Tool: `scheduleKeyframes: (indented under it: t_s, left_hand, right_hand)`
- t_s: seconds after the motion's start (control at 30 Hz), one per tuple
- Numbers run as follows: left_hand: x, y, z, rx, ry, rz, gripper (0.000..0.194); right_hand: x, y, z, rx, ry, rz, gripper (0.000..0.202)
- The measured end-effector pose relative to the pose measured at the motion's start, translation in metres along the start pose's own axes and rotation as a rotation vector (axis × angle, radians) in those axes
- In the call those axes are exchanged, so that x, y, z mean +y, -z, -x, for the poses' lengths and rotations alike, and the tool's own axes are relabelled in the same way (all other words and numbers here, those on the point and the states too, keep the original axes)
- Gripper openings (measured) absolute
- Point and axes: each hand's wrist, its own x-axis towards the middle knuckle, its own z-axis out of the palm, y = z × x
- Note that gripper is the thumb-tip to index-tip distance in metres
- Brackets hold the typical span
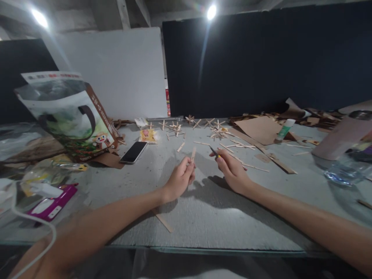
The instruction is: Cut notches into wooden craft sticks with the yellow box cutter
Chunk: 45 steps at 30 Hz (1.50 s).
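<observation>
My left hand [180, 177] is closed around a flat wooden craft stick [193, 153], which points up and away between thumb and fingers. To its right, my right hand [234, 170] grips a thin dark pointed tool with a yellow part [214, 152]; its exact kind is unclear, as the fingers cover most of it. The two hands are apart, just over the grey table. Beyond them lie a short piece of stick [180, 147] and a pile of crossed sticks [218, 131]. Another stick [164, 223] lies near the front edge, partly hidden by my left forearm.
A phone [133, 152] and a large printed bag [72, 120] stand to the left, with a purple-and-white device [54, 203] nearer. Cardboard [257, 130], a glue stick [286, 129], a bottle [337, 135] and clear plastic [345, 170] are on the right. A white cable [31, 219] crosses my left arm.
</observation>
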Motion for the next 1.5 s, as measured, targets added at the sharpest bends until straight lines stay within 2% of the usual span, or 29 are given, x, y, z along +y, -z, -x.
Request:
scheduleKeyframes:
  t_s: [0.1,0.23,0.43,0.9,1.0,1.2,1.37,1.5]
  left_hand:
    - [0.0019,-0.0012,0.0014,0.043,-0.014,0.009,0.046]
    - [0.005,-0.0024,0.0037,0.038,-0.037,-0.048,0.047]
    - [0.0053,-0.0031,0.0049,0.001,-0.052,-0.066,0.045]
    - [0.003,-0.0024,0.0051,-0.054,-0.071,-0.056,0.045]
    - [0.0008,-0.0007,0.0037,-0.061,-0.056,-0.054,0.046]
    - [-0.0022,0.0007,-0.0003,-0.147,-0.002,0.03,0.045]
    - [-0.0014,-0.0012,-0.0007,-0.126,-0.011,0.11,0.046]
    - [-0.004,0.0001,-0.002,-0.134,-0.014,0.071,0.046]
  right_hand:
    - [0.0015,0.0003,0.0012,-0.111,0.176,0.079,0.04]
    - [-0.0003,-0.003,0.0,-0.201,0.256,0.086,0.035]
    - [-0.0013,-0.0052,-0.0011,-0.171,0.274,0.028,0.035]
    - [0.001,-0.0059,-0.0015,-0.211,0.283,0.006,0.038]
    - [0.0013,-0.0063,-0.0011,-0.209,0.273,0.001,0.038]
    - [0.0038,-0.0075,-0.0005,-0.201,0.266,-0.012,0.04]
    - [0.0055,-0.0078,-0.0016,-0.177,0.261,-0.007,0.04]
    - [0.0063,-0.0082,-0.0017,-0.176,0.271,-0.007,0.04]
